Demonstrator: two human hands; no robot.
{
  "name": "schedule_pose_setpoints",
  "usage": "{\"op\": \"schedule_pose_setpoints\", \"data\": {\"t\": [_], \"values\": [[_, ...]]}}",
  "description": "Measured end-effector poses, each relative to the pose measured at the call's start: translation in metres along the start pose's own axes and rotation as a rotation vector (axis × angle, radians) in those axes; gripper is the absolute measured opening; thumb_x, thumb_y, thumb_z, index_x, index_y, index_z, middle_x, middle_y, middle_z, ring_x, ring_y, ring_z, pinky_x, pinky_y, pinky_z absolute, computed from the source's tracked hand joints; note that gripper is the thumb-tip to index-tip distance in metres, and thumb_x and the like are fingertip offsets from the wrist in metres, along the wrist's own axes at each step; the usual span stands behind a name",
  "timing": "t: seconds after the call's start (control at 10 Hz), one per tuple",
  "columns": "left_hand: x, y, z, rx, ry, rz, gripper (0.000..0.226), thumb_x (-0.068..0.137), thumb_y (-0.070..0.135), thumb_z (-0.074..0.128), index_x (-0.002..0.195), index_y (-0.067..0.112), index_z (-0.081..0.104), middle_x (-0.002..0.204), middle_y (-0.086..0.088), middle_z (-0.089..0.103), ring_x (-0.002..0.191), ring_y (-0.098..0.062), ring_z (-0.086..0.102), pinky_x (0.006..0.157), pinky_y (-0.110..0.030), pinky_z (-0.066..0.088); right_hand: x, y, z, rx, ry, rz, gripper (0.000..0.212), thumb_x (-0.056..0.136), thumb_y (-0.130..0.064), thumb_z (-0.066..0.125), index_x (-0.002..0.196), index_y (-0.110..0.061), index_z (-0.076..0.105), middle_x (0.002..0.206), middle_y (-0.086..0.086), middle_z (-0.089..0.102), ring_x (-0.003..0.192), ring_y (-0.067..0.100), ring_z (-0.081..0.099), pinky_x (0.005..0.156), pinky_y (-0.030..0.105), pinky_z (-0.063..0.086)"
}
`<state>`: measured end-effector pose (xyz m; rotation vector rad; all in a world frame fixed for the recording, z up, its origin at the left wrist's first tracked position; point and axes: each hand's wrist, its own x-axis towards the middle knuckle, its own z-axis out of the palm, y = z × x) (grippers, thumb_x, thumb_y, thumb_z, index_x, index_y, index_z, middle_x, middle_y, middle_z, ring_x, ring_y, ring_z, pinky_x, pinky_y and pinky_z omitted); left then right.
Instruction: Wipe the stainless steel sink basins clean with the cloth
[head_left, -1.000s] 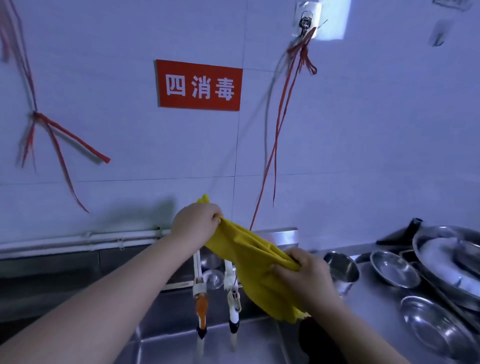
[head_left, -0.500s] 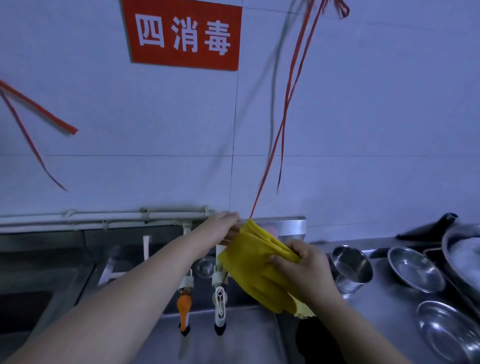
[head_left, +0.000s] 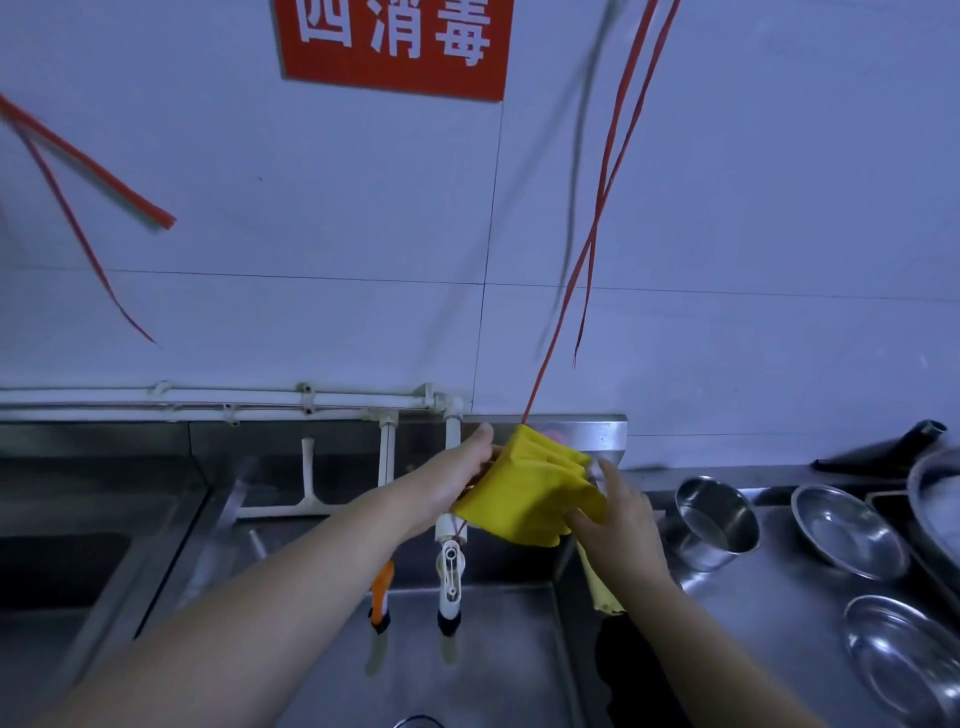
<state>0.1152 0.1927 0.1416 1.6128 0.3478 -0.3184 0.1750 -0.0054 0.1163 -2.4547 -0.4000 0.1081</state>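
Observation:
A yellow cloth (head_left: 524, 493) hangs bunched between my two hands above the steel sink basin (head_left: 498, 649). My left hand (head_left: 457, 475) pinches its upper left edge, just in front of the sink's back splash. My right hand (head_left: 618, 514) grips the cloth's lower right part; a strip of the cloth dangles below that hand. Two taps, one orange (head_left: 382, 592) and one white (head_left: 449, 571), hang over the basin right under the cloth. A second, darker basin (head_left: 57, 566) lies at the left.
Steel bowls (head_left: 717, 519) (head_left: 847, 530) (head_left: 904, 654) and a large pan (head_left: 935, 499) stand on the counter at the right. Red strings (head_left: 597, 208) hang down the white tiled wall to the cloth. White pipes (head_left: 234, 400) run along the wall above the sinks.
The view has tilted down toward the sink. Both hands have lowered the cloth toward the back splash, and my right hand has shifted lower on it.

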Motion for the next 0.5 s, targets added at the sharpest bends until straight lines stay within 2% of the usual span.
{"op": "schedule_pose_setpoints", "data": {"t": [0.1, 0.2, 0.3, 0.4, 0.5], "values": [[-0.005, 0.001, 0.002, 0.031, 0.057, 0.005, 0.062, 0.097, 0.059, 0.008, 0.137, 0.028, 0.044, 0.137, 0.006, 0.044, 0.117, -0.005, 0.04, 0.097, -0.025, 0.027, -0.005, 0.004, 0.003, -0.002, 0.068, -0.012, 0.072, 0.082, -0.018, 0.069, 0.144, -0.009, 0.034, 0.144, 0.011, 0.041, 0.132, 0.028, 0.034, 0.103, 0.033, 0.027], [-0.011, 0.003, 0.003, -0.005, 0.125, 0.01, 0.064, 0.098, 0.056, 0.008, 0.141, 0.022, 0.042, 0.148, -0.006, 0.039, 0.124, -0.011, 0.04, 0.095, -0.026, 0.029, -0.009, 0.01, 0.006, -0.027, 0.124, -0.03, 0.068, 0.078, -0.013, 0.069, 0.14, -0.006, 0.042, 0.143, 0.012, 0.043, 0.129, 0.032, 0.037, 0.105, 0.037, 0.027], [-0.019, -0.001, 0.003, -0.003, 0.166, 0.033, 0.064, 0.099, 0.053, 0.01, 0.142, 0.016, 0.039, 0.148, -0.009, 0.039, 0.134, -0.02, 0.038, 0.099, -0.027, 0.03, -0.016, 0.012, 0.007, -0.009, 0.168, -0.08, 0.059, 0.075, -0.008, 0.07, 0.131, -0.005, 0.051, 0.134, 0.012, 0.051, 0.121, 0.034, 0.045, 0.1, 0.037, 0.032], [-0.032, -0.001, 0.002, 0.007, 0.239, 0.041, 0.059, 0.102, 0.046, 0.015, 0.135, 0.011, 0.048, 0.133, -0.01, 0.052, 0.121, -0.02, 0.05, 0.092, -0.026, 0.039, -0.028, 0.01, 0.006, 0.006, 0.124, -0.136, 0.047, 0.078, -0.005, 0.068, 0.123, -0.005, 0.058, 0.123, 0.01, 0.057, 0.116, 0.029, 0.049, 0.087, 0.026, 0.032], [-0.048, -0.007, -0.002, -0.06, 0.252, -0.014, 0.036, 0.103, 0.032, 0.028, 0.096, 0.014, 0.058, 0.094, -0.003, 0.055, 0.081, -0.011, 0.052, 0.066, -0.017, 0.039, -0.04, 0.006, 0.011, -0.031, 0.027, -0.16, 0.042, 0.083, -0.01, 0.063, 0.125, -0.01, 0.058, 0.126, 0.007, 0.056, 0.117, 0.024, 0.048, 0.091, 0.025, 0.035]]}}
